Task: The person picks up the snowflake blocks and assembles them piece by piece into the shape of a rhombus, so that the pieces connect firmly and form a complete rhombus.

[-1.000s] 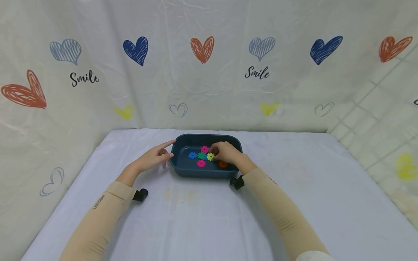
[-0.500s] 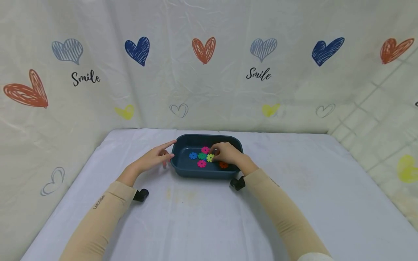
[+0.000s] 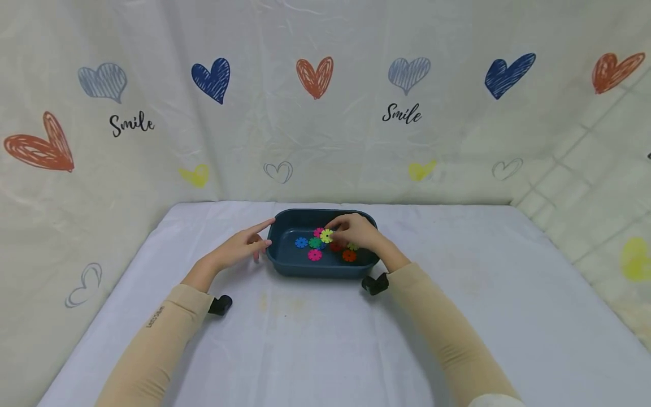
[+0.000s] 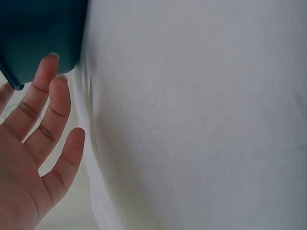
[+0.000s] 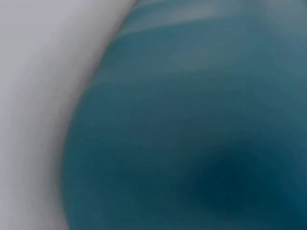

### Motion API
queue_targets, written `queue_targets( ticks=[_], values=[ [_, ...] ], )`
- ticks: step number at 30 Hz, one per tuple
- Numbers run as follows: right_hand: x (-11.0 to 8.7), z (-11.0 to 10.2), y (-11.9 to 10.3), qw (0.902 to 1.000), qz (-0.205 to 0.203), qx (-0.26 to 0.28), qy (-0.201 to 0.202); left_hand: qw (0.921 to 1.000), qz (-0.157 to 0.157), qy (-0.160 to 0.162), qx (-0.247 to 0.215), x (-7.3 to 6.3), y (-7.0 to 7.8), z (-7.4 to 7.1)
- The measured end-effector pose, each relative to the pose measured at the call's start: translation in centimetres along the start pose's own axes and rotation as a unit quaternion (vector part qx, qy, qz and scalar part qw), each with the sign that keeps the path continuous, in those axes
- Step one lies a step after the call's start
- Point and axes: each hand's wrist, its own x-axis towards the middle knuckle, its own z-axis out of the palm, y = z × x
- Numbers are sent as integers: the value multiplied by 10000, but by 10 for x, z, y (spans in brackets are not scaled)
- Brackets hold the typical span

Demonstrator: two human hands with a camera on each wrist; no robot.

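Inside the tray (image 3: 325, 272), right of its middle, my right hand (image 3: 357, 233) pinches a yellow disc (image 3: 327, 236) between thumb and fingers. The disc lies to the left of my palm, out at the fingertips, so my right hand is by far the nearer one. The disc is round and notched, with no long axis of its own; the tray's long axis runs left to right. In the head view the yellow disc overlaps the upper pink disc (image 3: 317, 232); whether they touch I cannot tell. Just nearer me and to the left is the green disc (image 3: 315, 242), with the blue disc (image 3: 301, 242) beyond it and the lower pink disc (image 3: 315, 255) in front. Under my palm side sit the red disc (image 3: 335, 247) and the orange disc (image 3: 349, 256). Bare tray floor shows between the blue disc and the left wall. My left hand (image 3: 236, 247) clasps nothing, its fingers loose, touching the tray's left end. In front, white tabletop (image 3: 305, 350) stretches towards me.
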Motion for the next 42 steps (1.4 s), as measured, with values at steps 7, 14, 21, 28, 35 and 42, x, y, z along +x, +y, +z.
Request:
queue_targets(
  ticks=[7,14,21,28,35,42],
  values=[
    [-12,-11,-2,9966,-39,793,239,9997,-63,1,228,-1,2,0],
    [-26,-22,-5,9891,-51,1359,555,9997,-91,-18,232,-2,3,0],
    [-43,-33,-1,9812,185,1682,929,9996,-156,-43,222,-2,3,1],
    [-60,-46,7,9756,292,1813,1202,9995,-207,-17,222,-3,4,0],
    [-76,-60,23,9704,436,1947,1360,9997,-159,-16,157,-4,4,0],
    [-94,-78,47,9615,428,2262,1501,9994,-304,-20,139,-4,5,1]
  ],
)
